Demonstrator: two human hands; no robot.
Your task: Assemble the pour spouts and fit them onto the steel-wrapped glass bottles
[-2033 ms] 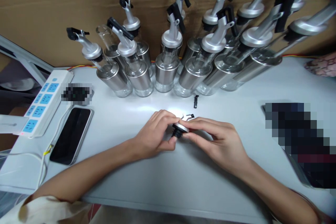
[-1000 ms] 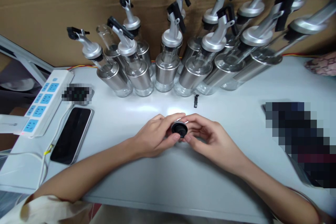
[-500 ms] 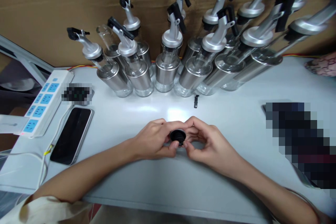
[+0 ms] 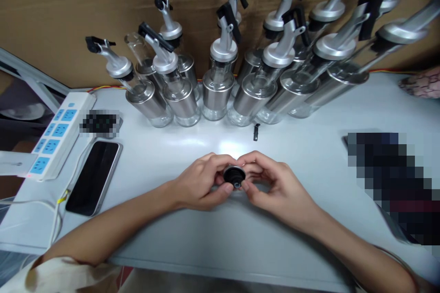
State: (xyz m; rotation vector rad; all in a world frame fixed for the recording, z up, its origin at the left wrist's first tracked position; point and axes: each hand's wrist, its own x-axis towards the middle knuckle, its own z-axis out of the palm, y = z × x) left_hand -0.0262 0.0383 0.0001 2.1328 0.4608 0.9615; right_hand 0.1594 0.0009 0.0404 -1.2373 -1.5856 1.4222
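Note:
Both hands meet at the middle of the white table (image 4: 213, 242). My left hand (image 4: 201, 183) and my right hand (image 4: 271, 185) pinch one pourer cap (image 4: 234, 176) between their fingertips. Its black stopper end faces me and a silver rim shows behind it; the spout is hidden by my fingers. A small black part (image 4: 255, 132) lies loose on the table just beyond my hands. Behind it stand several glass and steel dispenser bottles (image 4: 215, 87) with silver pourer tops.
A black phone (image 4: 93, 176) lies at the left beside a white power strip (image 4: 57, 135) with blue sockets and its cable. A dark blurred object (image 4: 392, 183) sits at the right. Brown cardboard (image 4: 68, 4) backs the table. Another person's patterned sleeve (image 4: 421, 83) shows far right.
The cap was turned in my fingers from silver-side-up with the spout showing to black stopper facing me. My hands stayed at the same spot on the table.

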